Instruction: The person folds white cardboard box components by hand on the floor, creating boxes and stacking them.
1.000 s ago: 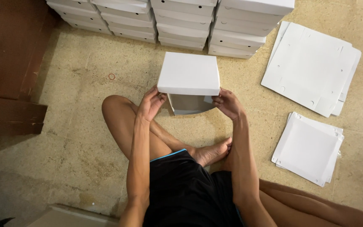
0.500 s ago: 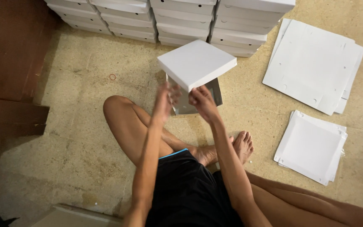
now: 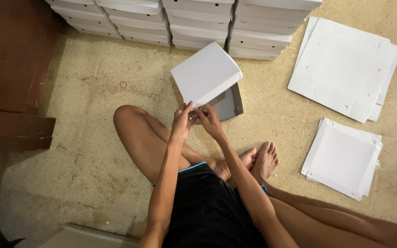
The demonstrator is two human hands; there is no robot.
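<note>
both arms extended forward, left hand [image 3: 183, 120] and right hand [image 3: 209, 120] close together, fingers pinching.

A white box lid [image 3: 206, 72] over a grey box [image 3: 228, 103], on a speckled beige floor [image 3: 93, 138].

We see a white box [image 3: 207, 73] tilted mid-floor, stacked white boxes [image 3: 198, 23] along the top, and two piles of flat white blanks [image 3: 345, 69] at right.
</note>
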